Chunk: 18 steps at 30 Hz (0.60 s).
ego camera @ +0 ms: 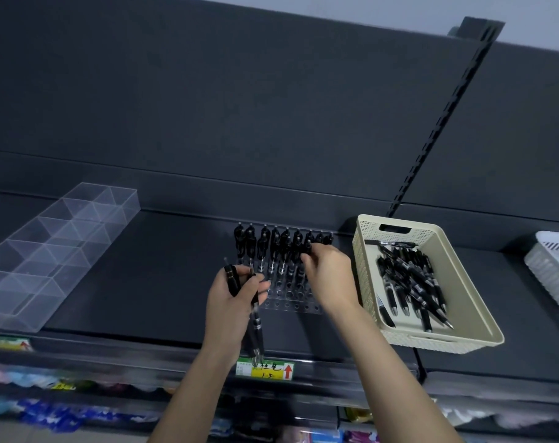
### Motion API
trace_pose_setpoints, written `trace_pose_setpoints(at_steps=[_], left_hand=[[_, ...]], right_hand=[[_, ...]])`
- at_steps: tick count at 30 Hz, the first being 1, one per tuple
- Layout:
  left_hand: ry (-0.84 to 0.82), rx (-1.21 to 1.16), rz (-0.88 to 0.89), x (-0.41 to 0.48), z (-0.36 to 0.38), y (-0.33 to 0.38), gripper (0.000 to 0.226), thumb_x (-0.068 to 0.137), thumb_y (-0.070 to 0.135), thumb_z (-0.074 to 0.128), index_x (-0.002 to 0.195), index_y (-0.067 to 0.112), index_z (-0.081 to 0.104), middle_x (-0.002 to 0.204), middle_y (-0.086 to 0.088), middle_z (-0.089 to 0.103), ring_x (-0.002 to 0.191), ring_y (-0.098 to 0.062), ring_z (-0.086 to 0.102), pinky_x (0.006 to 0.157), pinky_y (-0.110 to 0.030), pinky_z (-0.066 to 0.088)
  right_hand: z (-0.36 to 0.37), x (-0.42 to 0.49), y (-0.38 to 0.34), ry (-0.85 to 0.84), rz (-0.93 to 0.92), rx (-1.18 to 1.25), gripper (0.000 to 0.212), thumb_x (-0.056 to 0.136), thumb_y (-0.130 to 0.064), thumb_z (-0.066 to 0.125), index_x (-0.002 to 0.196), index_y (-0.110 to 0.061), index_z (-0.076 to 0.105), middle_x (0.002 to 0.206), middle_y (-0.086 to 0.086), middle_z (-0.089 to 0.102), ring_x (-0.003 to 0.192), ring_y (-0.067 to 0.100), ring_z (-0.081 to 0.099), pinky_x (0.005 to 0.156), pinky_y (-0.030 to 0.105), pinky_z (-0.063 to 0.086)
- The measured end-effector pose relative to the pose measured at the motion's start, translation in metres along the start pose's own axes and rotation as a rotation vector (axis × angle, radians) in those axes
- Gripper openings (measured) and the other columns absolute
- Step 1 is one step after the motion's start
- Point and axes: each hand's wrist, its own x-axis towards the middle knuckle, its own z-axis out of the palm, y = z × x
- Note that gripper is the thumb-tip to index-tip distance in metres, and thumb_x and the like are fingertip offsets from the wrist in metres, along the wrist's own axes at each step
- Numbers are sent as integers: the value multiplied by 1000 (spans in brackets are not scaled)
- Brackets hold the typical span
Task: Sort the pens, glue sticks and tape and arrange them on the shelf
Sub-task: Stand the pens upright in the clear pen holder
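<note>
The only writing that can be read is on the price tag [265,369] clipped to the front edge of the shelf [144,282]. It is yellow with handwritten characters, the figure "1.5" and a red up-arrow on white. A second tag [6,343] at the front left corner is too blurred to read.

Near the middle of the shelf lies a clear rack [291,300] drilled with holes. Black pens [271,244] stand upright in its back rows, and the front holes are bare. The right hand [327,276] reaches over the rack, thumb and forefinger pinched on the top of one standing pen [306,249] near the rack's right side, and covers part of it. The left hand [232,302] hovers at the rack's front left corner, fingers curled round a small bunch of pens [257,324] with tips pointing down towards the price tag.

Just right of the rack sits a beige basket [431,342] with a heap of loose black pens [412,282] — silver tips, mostly pointing at the front edge. A white basket [553,266] shows at the shelf's right edge. A clear divided box [48,251] stretches along the left side. A slotted post [431,132] rises behind the beige basket. Below the shelf, colourful goods are a blur.
</note>
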Motion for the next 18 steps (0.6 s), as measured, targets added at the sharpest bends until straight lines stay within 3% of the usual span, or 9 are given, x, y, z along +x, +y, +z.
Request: trace_pose_setpoints(at_steps=[3,5,8,11,15,18], left_hand=[[-16,-20,1,-1,1,1,9,91,5,59,99,9,58,95,-11,71,91,-22,71,87,-38,55],[-25,-33,1,-1,2,3,10,91,6,60,101,8,58,92,-8,72,91,-22,71,90,-41,54],[-53,-27,15,-2,6,4,11,90,6,60,100,9,58,89,-6,74,94,-23,71,94,-47,51],[-99,-38,40,-6,14,6,11,88,4,62,97,11,58,96,-10,73,97,-21,70,94,-47,51],[-153,-46,60,-9,21,7,16,83,9,69,94,16,60,101,-14,70,99,-21,70,93,-46,52],[-169,-18,66,-9,21,4,18,75,22,74,90,26,64,100,-11,72,101,-23,68,88,-40,53]], right_hand=[[-2,-7,6,11,56,33,18,91,-20,60,79,-7,60,80,6,61,73,23,57,66,33,44],[-4,-18,5,21,122,191,9,89,-20,64,88,-11,68,83,0,67,76,16,62,73,32,51],[-6,-37,-5,-187,206,487,6,86,-16,67,80,-17,69,75,-6,67,69,7,60,68,26,52],[-2,-50,-14,-335,187,623,10,84,-12,69,77,-19,68,69,-5,64,62,3,56,60,20,46],[4,-56,-16,-322,96,563,9,82,-9,69,76,-14,65,72,-3,63,66,3,55,68,22,49],[3,-58,-15,-296,63,470,18,82,-8,66,69,-20,59,69,-7,60,61,0,51,60,14,43]])
